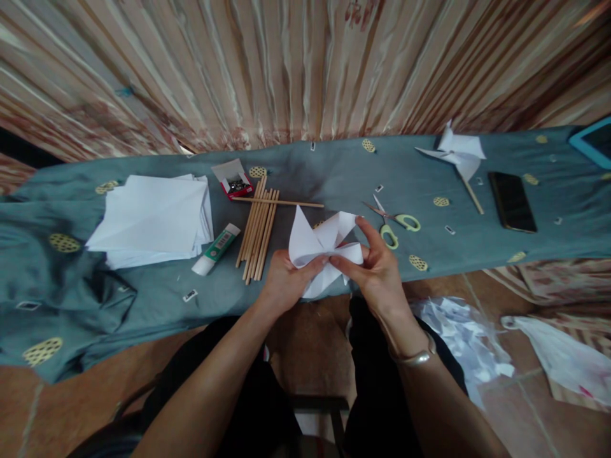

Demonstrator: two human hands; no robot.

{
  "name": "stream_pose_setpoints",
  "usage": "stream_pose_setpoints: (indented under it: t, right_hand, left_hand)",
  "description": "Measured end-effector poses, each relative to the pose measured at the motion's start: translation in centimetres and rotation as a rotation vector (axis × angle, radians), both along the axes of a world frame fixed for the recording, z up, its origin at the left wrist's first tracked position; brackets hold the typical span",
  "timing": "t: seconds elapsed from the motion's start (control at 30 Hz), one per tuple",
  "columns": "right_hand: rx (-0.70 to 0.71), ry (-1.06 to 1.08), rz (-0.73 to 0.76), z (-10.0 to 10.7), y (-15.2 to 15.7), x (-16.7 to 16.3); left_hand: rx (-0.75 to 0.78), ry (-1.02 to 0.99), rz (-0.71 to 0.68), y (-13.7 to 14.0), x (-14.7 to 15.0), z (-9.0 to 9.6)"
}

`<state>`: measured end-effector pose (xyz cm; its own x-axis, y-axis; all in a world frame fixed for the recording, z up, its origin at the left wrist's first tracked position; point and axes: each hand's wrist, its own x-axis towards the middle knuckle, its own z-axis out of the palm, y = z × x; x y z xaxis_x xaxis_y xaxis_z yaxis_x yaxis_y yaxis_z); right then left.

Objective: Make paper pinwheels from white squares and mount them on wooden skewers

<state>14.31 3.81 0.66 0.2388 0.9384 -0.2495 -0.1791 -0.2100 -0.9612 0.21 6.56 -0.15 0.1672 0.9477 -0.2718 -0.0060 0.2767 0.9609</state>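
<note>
Between my two hands is a white paper pinwheel (305, 238), its blades curled in toward the middle, held over the table's front edge. My left hand (287, 280) grips its left side, thumb pressed near the centre. With thumb and fingers, my right hand (379, 264) holds the right-hand blades. Just left of the pinwheel lie several wooden sticks (258, 235), with one stick (286, 203) across their top ends. Scissors (394, 221) with green handles rest on the cloth to the right, blades apart.
A stack of white paper (147, 213), a glue stick (216, 249) and an open red box (233, 181) of small metal pins are at left. A pinwheel on a stick (461, 156) and a phone (512, 201) lie at right. Paper scraps in a plastic bag (458, 337) are on the floor.
</note>
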Motion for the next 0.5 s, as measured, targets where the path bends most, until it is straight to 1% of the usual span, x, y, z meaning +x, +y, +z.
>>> stream_pose_setpoints:
  t: [0.2,0.37,0.5]
  right_hand:
    - [0.072,-0.127,-0.042,-0.63,-0.24,-0.53]
    - [0.082,-0.252,-0.068,-0.93,-0.27,-0.66]
    - [0.094,-0.311,-0.074,-0.98,-0.2,-0.7]
  left_hand:
    - [0.09,0.076,0.013,-0.03,0.15,-0.71]
    - [0.112,0.112,0.019,0.08,0.25,-0.78]
    - [0.179,0.174,0.001,0.14,0.22,-0.7]
